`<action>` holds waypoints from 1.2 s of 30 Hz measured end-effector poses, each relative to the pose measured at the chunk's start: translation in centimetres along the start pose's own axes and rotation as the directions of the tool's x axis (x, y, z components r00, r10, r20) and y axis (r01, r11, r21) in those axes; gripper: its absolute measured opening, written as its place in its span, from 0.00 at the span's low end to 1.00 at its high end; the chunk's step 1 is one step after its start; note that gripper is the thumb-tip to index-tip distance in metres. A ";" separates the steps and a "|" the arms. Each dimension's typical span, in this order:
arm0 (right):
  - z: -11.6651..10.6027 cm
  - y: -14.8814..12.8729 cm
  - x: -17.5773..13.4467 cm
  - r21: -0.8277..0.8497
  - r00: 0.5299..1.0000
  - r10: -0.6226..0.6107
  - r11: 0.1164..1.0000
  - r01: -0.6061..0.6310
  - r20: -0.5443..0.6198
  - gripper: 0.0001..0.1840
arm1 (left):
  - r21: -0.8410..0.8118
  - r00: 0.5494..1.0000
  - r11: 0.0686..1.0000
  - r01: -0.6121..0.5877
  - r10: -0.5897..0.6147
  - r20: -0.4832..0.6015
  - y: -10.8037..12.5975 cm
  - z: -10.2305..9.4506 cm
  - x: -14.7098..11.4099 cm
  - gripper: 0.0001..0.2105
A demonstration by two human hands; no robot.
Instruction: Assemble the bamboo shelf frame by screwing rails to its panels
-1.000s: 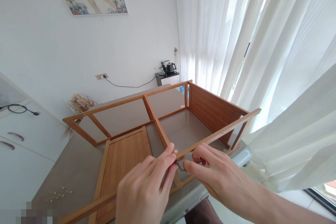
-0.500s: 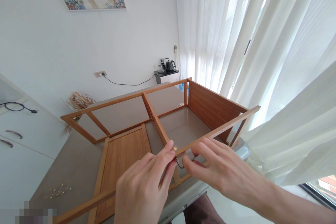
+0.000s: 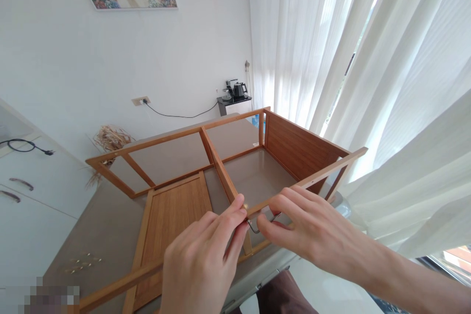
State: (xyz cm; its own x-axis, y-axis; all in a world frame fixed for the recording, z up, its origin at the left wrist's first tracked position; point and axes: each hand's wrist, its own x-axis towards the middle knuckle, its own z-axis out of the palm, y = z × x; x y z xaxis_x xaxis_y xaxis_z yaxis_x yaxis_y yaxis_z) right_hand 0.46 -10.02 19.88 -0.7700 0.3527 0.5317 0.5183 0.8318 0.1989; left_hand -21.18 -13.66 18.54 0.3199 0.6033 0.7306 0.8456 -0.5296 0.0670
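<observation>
A brown wooden shelf frame lies on its side on the grey table. At the joint between its crossbar and near rail, my left hand is closed, thumb and fingers pinching the wood. A thin bent hex key reaches into that joint beside my left fingertips. My right hand holds the key's other end between thumb and curled fingers, just below the rail. The screw head under the key's tip is hidden. A loose-looking wooden panel lies flat inside the left bay; another panel stands upright at the right end.
Several small screws lie on the grey table at left. Dried stalks stand behind the frame. A black kettle sits on a small cabinet at the back. White curtains hang at right, and white drawers stand at left.
The view has shifted slightly. My right hand and the hex key have moved very little; my left hand keeps its pinch on the joint.
</observation>
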 end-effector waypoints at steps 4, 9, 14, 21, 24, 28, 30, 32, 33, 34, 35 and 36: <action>0.1 0.1 -0.1 0.015 1.000 -0.003 1.000 0.003 0.001 0.14 | -0.001 1.000 1.000 0.007 -0.007 0.004 -0.1 0.0 0.0 0.04; 0.3 0.2 -0.2 0.035 1.000 -0.001 0.999 0.001 0.010 0.13 | 0.002 1.000 1.000 0.011 -0.012 0.017 0.0 0.2 -0.1 0.05; 0.4 0.2 -0.3 0.056 1.000 0.011 0.998 -0.012 0.004 0.12 | 0.005 1.000 1.000 0.004 -0.004 0.022 0.0 0.0 -0.2 0.05; -0.1 -0.2 0.0 0.042 0.999 0.039 0.998 -0.039 0.008 0.13 | 0.007 1.000 1.000 -0.002 0.001 0.026 0.0 -0.1 -0.1 0.05; -0.2 -0.1 0.1 0.029 1.000 0.016 0.999 -0.017 0.010 0.13 | 0.004 1.000 1.000 -0.001 0.001 0.011 0.0 0.0 -0.2 0.04; -0.2 -0.1 0.0 0.041 1.000 0.009 0.999 -0.010 0.012 0.13 | -0.001 1.000 1.000 0.007 -0.007 0.016 0.0 0.1 -0.3 0.04; -0.2 -0.1 -0.1 0.064 1.000 0.019 0.998 -0.020 0.008 0.13 | -0.001 1.000 1.000 0.008 -0.008 0.016 0.0 0.1 -0.3 0.04; -0.1 -0.2 -0.2 0.100 1.000 0.024 0.995 -0.023 -0.007 0.13 | 0.001 1.000 1.000 0.009 -0.009 0.017 0.0 0.1 -0.3 0.04; 0.0 -0.3 -0.2 0.120 0.999 0.028 0.992 -0.026 -0.017 0.13 | 0.001 1.000 1.000 0.008 -0.008 0.018 0.0 0.0 -0.2 0.04; 0.1 -0.4 -0.2 0.141 0.999 0.034 0.989 -0.031 -0.022 0.13 | 0.000 1.000 1.000 0.010 -0.010 0.021 0.1 0.0 -0.2 0.04; 0.3 -0.5 -0.3 0.164 0.999 0.041 0.986 -0.037 -0.023 0.14 | -0.001 1.000 1.000 0.011 -0.011 0.023 0.1 -0.1 -0.2 0.04; 0.5 -0.6 -0.3 0.191 0.999 0.050 0.981 -0.045 -0.020 0.14 | -0.003 1.000 1.000 0.011 -0.010 0.026 0.1 -0.1 -0.1 0.05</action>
State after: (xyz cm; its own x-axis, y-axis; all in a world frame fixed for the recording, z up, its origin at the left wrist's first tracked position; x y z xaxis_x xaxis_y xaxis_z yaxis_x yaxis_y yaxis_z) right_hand 0.21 -10.38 19.25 -0.7356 0.3851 0.5574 0.4721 0.8814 0.0140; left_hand -21.18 -13.86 18.54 0.3219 0.6238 0.7122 0.8477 -0.5249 0.0767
